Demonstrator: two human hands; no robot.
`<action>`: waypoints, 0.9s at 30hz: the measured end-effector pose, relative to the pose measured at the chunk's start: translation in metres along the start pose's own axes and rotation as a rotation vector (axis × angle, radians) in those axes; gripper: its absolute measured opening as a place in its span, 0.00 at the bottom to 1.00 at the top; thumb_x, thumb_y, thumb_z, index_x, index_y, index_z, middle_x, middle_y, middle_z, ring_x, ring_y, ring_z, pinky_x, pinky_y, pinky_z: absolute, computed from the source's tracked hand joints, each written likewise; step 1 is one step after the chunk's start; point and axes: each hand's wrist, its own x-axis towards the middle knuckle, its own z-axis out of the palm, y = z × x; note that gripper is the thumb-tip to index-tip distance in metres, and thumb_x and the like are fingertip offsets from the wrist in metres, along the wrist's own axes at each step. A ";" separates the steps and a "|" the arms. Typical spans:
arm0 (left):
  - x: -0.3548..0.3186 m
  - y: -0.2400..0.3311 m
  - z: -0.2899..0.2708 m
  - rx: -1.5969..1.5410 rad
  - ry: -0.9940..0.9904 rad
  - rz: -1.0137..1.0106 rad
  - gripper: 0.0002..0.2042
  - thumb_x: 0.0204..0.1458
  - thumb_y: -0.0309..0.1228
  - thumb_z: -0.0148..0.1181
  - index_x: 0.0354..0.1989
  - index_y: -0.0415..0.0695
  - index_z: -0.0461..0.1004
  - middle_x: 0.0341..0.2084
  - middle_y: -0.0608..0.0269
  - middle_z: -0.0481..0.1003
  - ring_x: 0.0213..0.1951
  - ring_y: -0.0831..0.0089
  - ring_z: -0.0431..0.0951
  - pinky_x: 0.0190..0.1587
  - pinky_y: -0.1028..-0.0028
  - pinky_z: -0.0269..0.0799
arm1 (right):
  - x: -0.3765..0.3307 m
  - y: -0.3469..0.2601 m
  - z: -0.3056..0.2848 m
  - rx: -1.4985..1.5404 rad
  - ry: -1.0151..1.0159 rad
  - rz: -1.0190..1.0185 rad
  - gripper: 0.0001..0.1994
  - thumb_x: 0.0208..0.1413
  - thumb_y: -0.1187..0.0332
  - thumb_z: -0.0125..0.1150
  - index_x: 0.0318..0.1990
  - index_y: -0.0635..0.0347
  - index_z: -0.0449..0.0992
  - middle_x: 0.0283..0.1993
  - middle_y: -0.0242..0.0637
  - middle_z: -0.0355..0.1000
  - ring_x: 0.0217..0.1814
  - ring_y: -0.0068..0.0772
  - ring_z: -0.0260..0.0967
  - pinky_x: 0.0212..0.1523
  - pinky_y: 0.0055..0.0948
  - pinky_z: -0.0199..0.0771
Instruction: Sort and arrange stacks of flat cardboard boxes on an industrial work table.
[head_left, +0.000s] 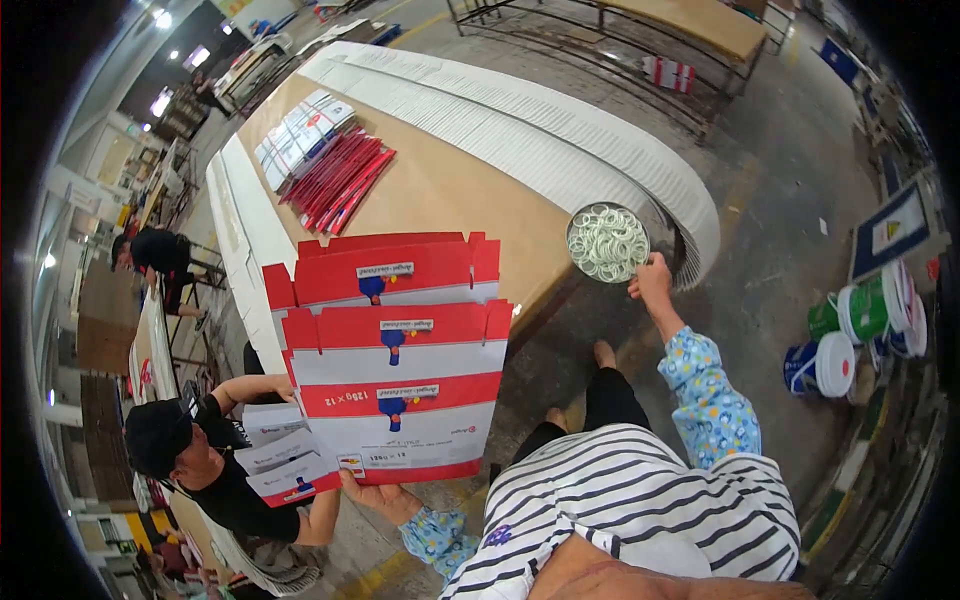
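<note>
My left hand (pixel 385 500) grips the lower edge of several flat red-and-white cartons (pixel 400 355), fanned so that their upper edges show in steps. Most of its fingers are behind the cardboard. At the table's right corner is a round metal bowl (pixel 573 262) full of pale rubber bands (pixel 608 240). My right hand (pixel 652 280) is at the bowl's near right rim with its fingers closed; whether they pinch a band or the rim cannot be made out.
A brown-topped table (pixel 440 190) bears a tied bundle of cartons (pixel 305 140), red folded cartons (pixel 340 180) and long rows of white cardboard (pixel 500 120). A co-worker in black (pixel 230 480) is close on the left. Paint-type buckets (pixel 835 365) stand at the right.
</note>
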 end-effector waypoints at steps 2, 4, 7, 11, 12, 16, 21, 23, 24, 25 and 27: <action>-0.019 0.002 0.003 0.036 0.096 0.078 0.28 0.49 0.41 0.61 0.57 0.41 0.64 0.53 0.55 0.70 0.53 0.58 0.70 0.55 0.50 0.66 | 0.015 -0.007 0.012 -0.048 -0.034 0.025 0.15 0.49 0.74 0.47 0.47 0.66 0.64 0.22 0.43 0.70 0.14 0.31 0.68 0.12 0.28 0.68; -0.025 0.006 -0.002 -0.013 0.128 0.060 0.28 0.49 0.41 0.61 0.58 0.41 0.64 0.54 0.55 0.70 0.53 0.58 0.70 0.56 0.50 0.65 | 0.029 -0.008 0.030 -0.023 -0.054 -0.036 0.17 0.49 0.74 0.47 0.49 0.66 0.63 0.22 0.43 0.70 0.14 0.31 0.68 0.12 0.27 0.68; -0.043 0.004 0.002 -0.037 0.108 0.062 0.28 0.49 0.41 0.60 0.57 0.41 0.65 0.54 0.56 0.70 0.54 0.59 0.69 0.57 0.51 0.65 | 0.037 -0.002 0.043 -0.038 -0.078 -0.027 0.16 0.50 0.74 0.46 0.48 0.67 0.62 0.22 0.43 0.69 0.14 0.30 0.68 0.12 0.27 0.68; -0.063 -0.004 -0.006 0.100 0.266 0.133 0.27 0.49 0.41 0.58 0.56 0.39 0.65 0.54 0.55 0.69 0.54 0.61 0.69 0.58 0.57 0.66 | 0.028 0.001 0.055 -0.090 -0.120 0.005 0.14 0.51 0.74 0.46 0.46 0.66 0.62 0.21 0.41 0.68 0.13 0.29 0.67 0.11 0.27 0.67; -0.065 -0.004 -0.016 0.035 0.261 0.080 0.26 0.51 0.41 0.57 0.56 0.40 0.66 0.53 0.56 0.69 0.54 0.62 0.69 0.58 0.58 0.65 | 0.026 0.001 0.062 -0.108 -0.132 0.008 0.13 0.51 0.74 0.46 0.46 0.66 0.62 0.21 0.41 0.68 0.13 0.29 0.67 0.11 0.27 0.67; -0.089 -0.021 0.002 0.279 0.221 0.189 0.25 0.50 0.37 0.57 0.56 0.39 0.65 0.53 0.55 0.70 0.54 0.61 0.69 0.58 0.57 0.65 | 0.017 0.022 0.066 -0.015 -0.198 0.055 0.15 0.52 0.72 0.48 0.48 0.65 0.61 0.21 0.39 0.68 0.13 0.29 0.67 0.11 0.28 0.67; -0.086 -0.036 -0.002 -0.020 0.185 0.128 0.27 0.46 0.26 0.57 0.58 0.39 0.62 0.52 0.55 0.69 0.54 0.61 0.69 0.58 0.59 0.65 | 0.006 0.010 0.033 -0.148 -0.122 -0.191 0.26 0.52 0.66 0.58 0.56 0.67 0.57 0.23 0.37 0.67 0.20 0.27 0.66 0.22 0.26 0.71; -0.090 -0.030 0.009 0.033 0.177 0.139 0.29 0.43 0.21 0.56 0.58 0.39 0.61 0.50 0.54 0.69 0.53 0.61 0.70 0.57 0.61 0.67 | -0.023 -0.049 0.031 -0.095 -0.176 -0.432 0.27 0.53 0.68 0.61 0.57 0.67 0.57 0.31 0.38 0.69 0.32 0.27 0.68 0.37 0.25 0.72; -0.089 -0.033 0.014 0.052 0.189 0.133 0.29 0.41 0.19 0.56 0.58 0.39 0.61 0.50 0.55 0.70 0.52 0.62 0.71 0.56 0.62 0.68 | -0.052 -0.097 0.035 0.002 -0.228 -0.568 0.27 0.53 0.70 0.61 0.58 0.67 0.58 0.37 0.40 0.70 0.39 0.28 0.69 0.45 0.26 0.70; -0.081 -0.038 0.022 0.043 0.161 0.138 0.29 0.40 0.18 0.56 0.57 0.39 0.62 0.49 0.55 0.70 0.51 0.62 0.72 0.55 0.63 0.69 | -0.076 -0.135 0.041 0.008 -0.318 -0.717 0.26 0.52 0.72 0.62 0.57 0.67 0.59 0.43 0.41 0.69 0.46 0.30 0.67 0.49 0.27 0.67; -0.071 -0.046 0.032 0.030 0.146 0.162 0.29 0.39 0.16 0.56 0.56 0.39 0.63 0.49 0.56 0.70 0.50 0.62 0.72 0.54 0.63 0.70 | -0.127 -0.192 0.062 -0.040 -0.544 -1.045 0.28 0.49 0.72 0.65 0.57 0.66 0.61 0.51 0.44 0.67 0.56 0.36 0.63 0.57 0.31 0.62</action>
